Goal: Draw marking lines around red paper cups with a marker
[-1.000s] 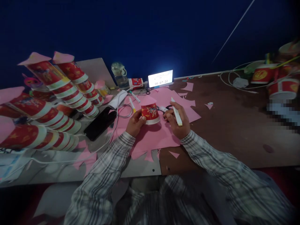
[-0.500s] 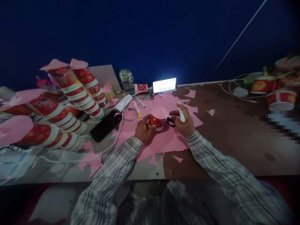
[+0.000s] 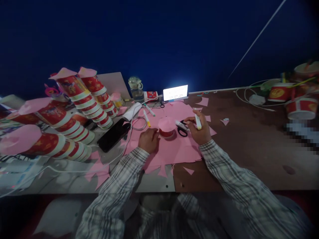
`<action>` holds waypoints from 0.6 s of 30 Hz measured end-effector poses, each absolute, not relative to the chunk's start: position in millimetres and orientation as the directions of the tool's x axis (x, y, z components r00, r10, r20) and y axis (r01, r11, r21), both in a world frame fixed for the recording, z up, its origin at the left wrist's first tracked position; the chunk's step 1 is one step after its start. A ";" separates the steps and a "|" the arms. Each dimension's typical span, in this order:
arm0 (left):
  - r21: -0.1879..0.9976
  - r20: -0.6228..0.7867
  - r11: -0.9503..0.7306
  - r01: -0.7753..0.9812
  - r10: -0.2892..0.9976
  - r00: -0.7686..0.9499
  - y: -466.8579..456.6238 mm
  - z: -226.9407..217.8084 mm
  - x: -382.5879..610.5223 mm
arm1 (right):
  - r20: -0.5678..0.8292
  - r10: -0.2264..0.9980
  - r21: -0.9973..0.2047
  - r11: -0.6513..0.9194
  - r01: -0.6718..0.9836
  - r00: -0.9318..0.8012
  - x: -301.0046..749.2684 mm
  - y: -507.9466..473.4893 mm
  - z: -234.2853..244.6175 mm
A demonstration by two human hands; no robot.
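Observation:
A small red paper cup [image 3: 166, 133] topped with a pink paper cone [image 3: 166, 124] stands on a stack of pink paper sheets [image 3: 171, 152]. Close by its left side is my left hand [image 3: 149, 140], fingers loosely bent; any contact with the cup is hard to make out. My right hand [image 3: 201, 132] grips a white marker with a yellow end [image 3: 197, 121], which points up from the fist. Between that hand and the cup lie scissors with black handles [image 3: 182, 132]; my right fingertips are at their edge.
At left lean several stacks of red cups with pink cone tops [image 3: 87, 106]. A black phone [image 3: 113, 136], a white cable [image 3: 128, 139] and loose markers [image 3: 147, 118] lie nearby. Behind stand a lit timer screen [image 3: 175, 93] and a jug [image 3: 136, 89]. More cups [image 3: 280, 92] sit far right.
My left hand has let go of the cup and drawn back slightly left. My right hand has shifted a little right with the marker, off the scissors' handles.

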State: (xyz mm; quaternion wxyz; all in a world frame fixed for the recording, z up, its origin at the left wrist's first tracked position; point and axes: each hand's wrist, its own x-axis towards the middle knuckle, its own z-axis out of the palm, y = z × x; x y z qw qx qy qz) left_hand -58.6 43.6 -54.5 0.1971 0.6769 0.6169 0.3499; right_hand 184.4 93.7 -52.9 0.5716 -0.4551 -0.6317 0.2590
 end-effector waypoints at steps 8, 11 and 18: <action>0.371 0.321 -0.277 0.886 0.934 0.158 88.2 -15.4 -87.9 | 0.518 0.853 -0.830 0.482 0.280 0.067 189.8 92.3 -48.5; 0.155 0.091 -0.215 0.964 0.975 0.203 123.1 -3.3 -84.1 | 0.516 0.852 -0.831 0.474 0.289 0.086 189.7 93.8 -51.1; 0.029 -0.187 -0.144 0.989 0.971 0.147 183.5 -10.0 -79.1 | 0.490 0.862 -0.860 0.452 0.238 0.130 189.4 101.4 -56.0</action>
